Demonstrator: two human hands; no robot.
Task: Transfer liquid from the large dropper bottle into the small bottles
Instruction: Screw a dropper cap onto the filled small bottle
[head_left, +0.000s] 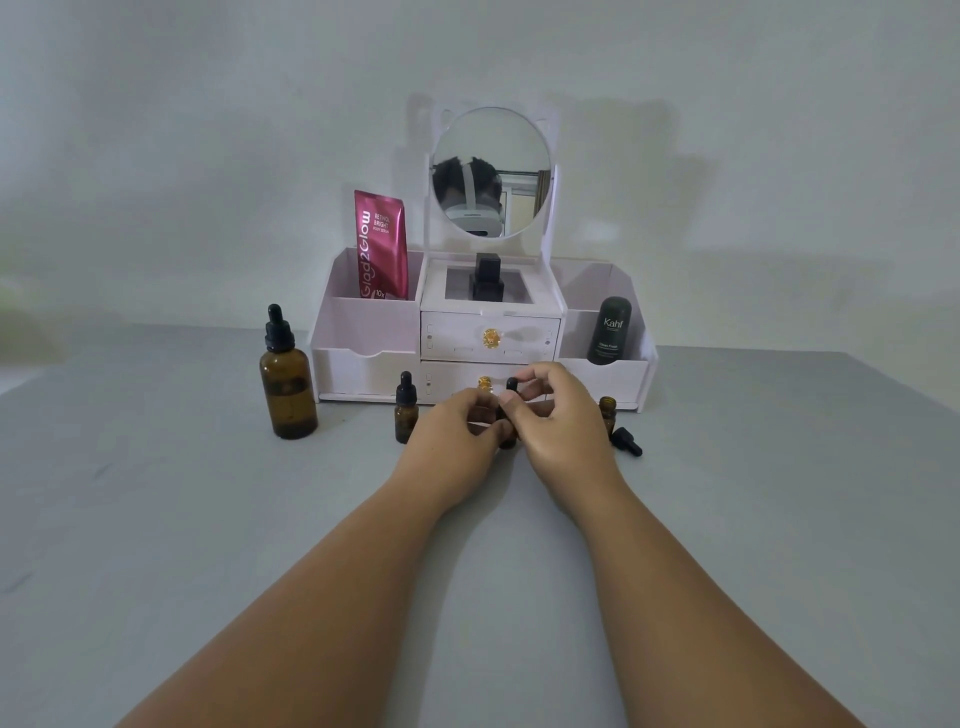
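Observation:
The large amber dropper bottle stands capped at the left of the grey table. A small capped amber bottle stands left of my hands. Between my hands is another small amber bottle; my left hand holds its body and my right hand pinches its black dropper cap. A third small bottle stands open at the right, with its black dropper cap lying beside it on the table.
A white vanity organiser with a round mirror and two drawers stands right behind the bottles. It holds a pink sachet, a black bottle and a dark green roll-on.

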